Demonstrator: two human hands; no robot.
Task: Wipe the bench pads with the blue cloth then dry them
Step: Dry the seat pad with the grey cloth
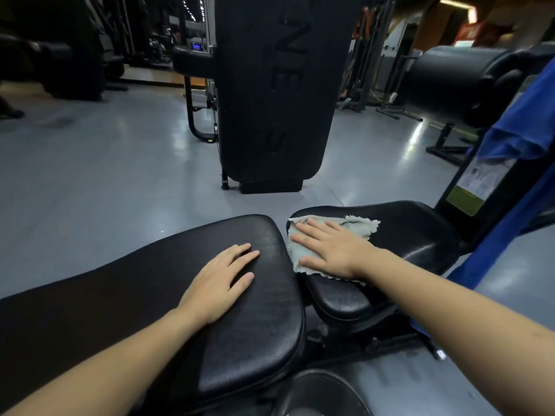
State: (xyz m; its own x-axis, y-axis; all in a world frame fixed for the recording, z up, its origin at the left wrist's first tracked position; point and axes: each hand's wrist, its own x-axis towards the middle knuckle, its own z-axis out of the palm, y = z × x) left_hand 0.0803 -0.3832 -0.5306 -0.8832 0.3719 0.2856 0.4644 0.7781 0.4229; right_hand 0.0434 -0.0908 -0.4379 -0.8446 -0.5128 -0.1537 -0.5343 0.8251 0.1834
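Observation:
Two black bench pads lie in front of me: a long back pad [264, 319] on the left and a smaller seat pad [414, 229] on the right. My left hand [219, 280] rests flat on the back pad, fingers spread, holding nothing. My right hand [327, 247] presses flat on a pale grey-green cloth [360, 225] spread over the near left part of the seat pad. A blue cloth [522, 124] hangs over the machine frame at the far right, away from both hands.
An upright black padded machine [270, 94] stands on the grey floor [105, 181] just beyond the bench. A black roller pad [462, 82] juts out at the upper right. A round black pad [324, 394] sits below the bench. More gym equipment fills the dark background.

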